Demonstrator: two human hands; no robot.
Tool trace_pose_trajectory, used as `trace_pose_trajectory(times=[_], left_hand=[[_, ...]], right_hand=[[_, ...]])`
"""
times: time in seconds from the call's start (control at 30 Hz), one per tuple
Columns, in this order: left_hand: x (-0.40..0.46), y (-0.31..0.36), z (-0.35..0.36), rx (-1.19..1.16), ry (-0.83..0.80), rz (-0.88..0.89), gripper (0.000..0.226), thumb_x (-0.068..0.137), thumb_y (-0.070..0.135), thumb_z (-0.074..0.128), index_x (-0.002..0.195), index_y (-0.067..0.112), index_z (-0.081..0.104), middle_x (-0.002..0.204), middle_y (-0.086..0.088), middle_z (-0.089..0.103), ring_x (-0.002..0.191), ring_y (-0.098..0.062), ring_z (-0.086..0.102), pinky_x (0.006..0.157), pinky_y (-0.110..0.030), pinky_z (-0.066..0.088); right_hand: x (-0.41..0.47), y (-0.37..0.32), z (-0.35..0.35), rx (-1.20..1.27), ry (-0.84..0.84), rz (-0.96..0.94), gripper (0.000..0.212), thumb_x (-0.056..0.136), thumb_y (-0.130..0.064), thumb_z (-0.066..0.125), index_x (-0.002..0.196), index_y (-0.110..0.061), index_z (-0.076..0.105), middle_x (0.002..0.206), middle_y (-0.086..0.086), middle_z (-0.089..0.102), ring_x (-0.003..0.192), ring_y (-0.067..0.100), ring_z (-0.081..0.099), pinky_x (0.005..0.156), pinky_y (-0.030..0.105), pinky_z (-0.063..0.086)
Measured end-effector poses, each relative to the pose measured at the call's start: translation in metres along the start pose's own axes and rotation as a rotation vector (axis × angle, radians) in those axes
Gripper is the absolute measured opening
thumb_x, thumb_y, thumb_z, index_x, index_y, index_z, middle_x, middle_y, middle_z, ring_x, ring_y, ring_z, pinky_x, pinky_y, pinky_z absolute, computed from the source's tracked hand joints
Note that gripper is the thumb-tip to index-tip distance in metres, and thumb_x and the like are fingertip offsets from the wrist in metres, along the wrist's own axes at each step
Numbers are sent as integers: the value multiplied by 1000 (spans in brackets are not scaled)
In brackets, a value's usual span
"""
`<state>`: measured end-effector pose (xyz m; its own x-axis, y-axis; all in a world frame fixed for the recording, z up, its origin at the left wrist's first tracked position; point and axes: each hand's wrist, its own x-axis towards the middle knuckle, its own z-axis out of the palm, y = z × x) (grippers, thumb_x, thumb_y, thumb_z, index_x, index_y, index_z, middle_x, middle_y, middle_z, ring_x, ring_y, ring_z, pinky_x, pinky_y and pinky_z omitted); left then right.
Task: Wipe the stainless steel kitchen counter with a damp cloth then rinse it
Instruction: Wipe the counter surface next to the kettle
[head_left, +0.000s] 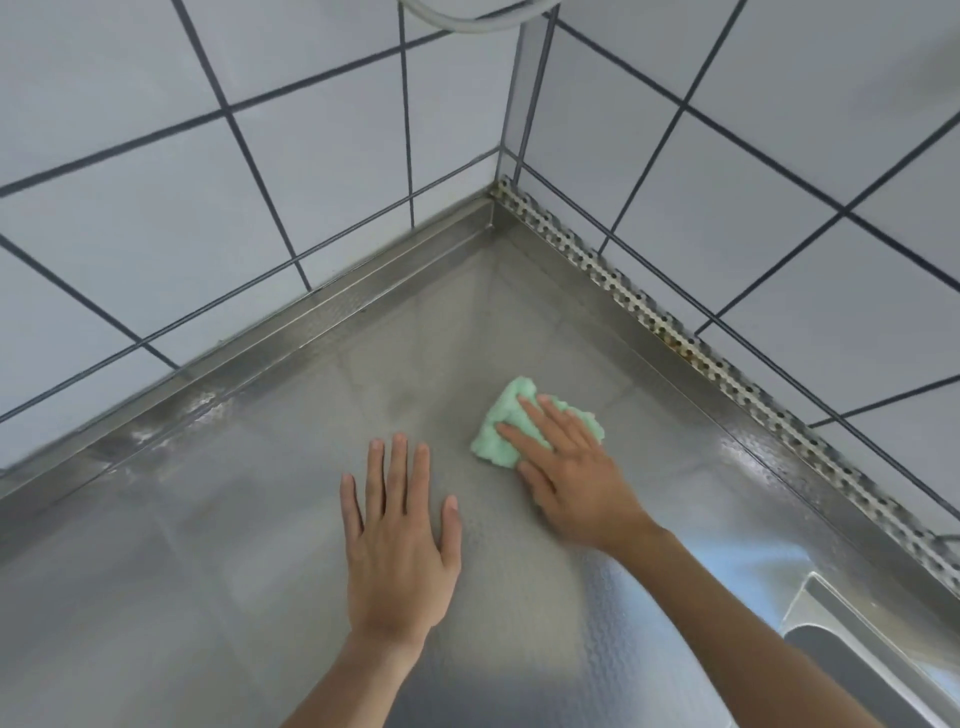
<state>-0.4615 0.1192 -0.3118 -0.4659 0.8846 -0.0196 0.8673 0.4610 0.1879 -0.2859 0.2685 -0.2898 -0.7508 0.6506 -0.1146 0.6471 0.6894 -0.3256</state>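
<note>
A folded mint-green cloth (506, 415) lies on the textured stainless steel counter (234, 545), not far from the tiled corner. My right hand (566, 467) presses flat on the cloth with straight fingers and covers its near right part. My left hand (400, 535) rests flat on the bare steel just left of it, fingers spread, holding nothing.
White tiled walls (208, 171) with dark grout meet in a corner behind the counter. A raised steel lip runs along the left wall and a perforated metal strip (675, 332) along the right wall. The rim of a sink (852, 618) shows at the lower right.
</note>
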Motion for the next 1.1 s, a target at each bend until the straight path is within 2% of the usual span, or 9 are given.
trace_pose_trajectory(times=[0.13, 0.3, 0.4, 0.47, 0.57, 0.63, 0.77, 0.87, 1.1], left_hand=[[-5, 13, -4, -19, 1, 17, 64, 104, 49, 27, 161, 21, 33, 173, -3, 20, 163, -22, 8, 129, -54, 15], [-3, 8, -2, -7, 2, 16, 64, 104, 50, 30, 161, 21, 34, 172, -3, 21, 163, -22, 10, 129, -54, 17], [-3, 8, -1, -2, 2, 16, 64, 104, 49, 30, 160, 20, 35, 172, -3, 21, 163, -23, 9, 128, -55, 17], [-3, 7, -1, 3, 2, 20, 64, 104, 49, 28, 161, 20, 34, 173, -3, 20, 163, -23, 8, 128, -55, 17], [-3, 8, -1, -3, 10, 26, 64, 104, 48, 28, 161, 18, 35, 172, -5, 21, 163, -24, 8, 128, -55, 17], [-3, 8, -2, -14, 18, 23, 64, 104, 48, 29, 160, 18, 36, 172, -5, 22, 162, -24, 10, 128, -55, 17], [-3, 7, -2, -19, 33, 29, 64, 105, 48, 27, 161, 19, 33, 172, -5, 22, 162, -24, 10, 129, -55, 16], [-3, 6, 0, -28, 34, 28, 64, 105, 48, 27, 161, 19, 32, 172, -5, 21, 163, -24, 9, 129, -55, 14], [-1, 6, -4, -24, 24, 36, 63, 103, 49, 31, 158, 17, 36, 170, -8, 27, 161, -28, 16, 128, -57, 15]], right_hand=[[51, 42, -29, -15, 81, 278, 48, 109, -33, 37, 157, -32, 35, 169, 6, 18, 157, 29, 12, 128, 48, 12], [159, 22, -38, 66, 103, 539, 51, 109, -35, 28, 160, -32, 23, 172, 6, 2, 158, 31, -4, 128, 48, 1], [171, -17, -28, 41, -3, 320, 53, 108, -31, 32, 160, -34, 22, 172, 6, -1, 158, 31, -5, 128, 48, 0], [139, -34, -16, 29, -3, 84, 52, 108, -29, 37, 159, -33, 29, 171, 5, 8, 158, 29, 2, 127, 45, 1], [66, -25, -7, 14, -10, -58, 48, 107, -31, 40, 156, -33, 37, 170, 0, 18, 158, 24, 9, 128, 42, 4], [32, 10, -13, -36, 18, 29, 48, 108, -33, 41, 156, -32, 38, 169, 2, 21, 157, 25, 14, 128, 44, 11], [5, 76, -37, -17, 116, 439, 48, 108, -30, 39, 156, -28, 35, 168, 13, 22, 156, 33, 15, 127, 47, 14], [14, 60, -28, 15, 168, 587, 49, 109, -32, 36, 157, -30, 32, 169, 11, 16, 157, 32, 8, 128, 48, 10], [-71, -72, 27, 89, 118, 241, 47, 106, -26, 43, 153, -29, 43, 168, 5, 22, 158, 29, 12, 127, 50, 15]])
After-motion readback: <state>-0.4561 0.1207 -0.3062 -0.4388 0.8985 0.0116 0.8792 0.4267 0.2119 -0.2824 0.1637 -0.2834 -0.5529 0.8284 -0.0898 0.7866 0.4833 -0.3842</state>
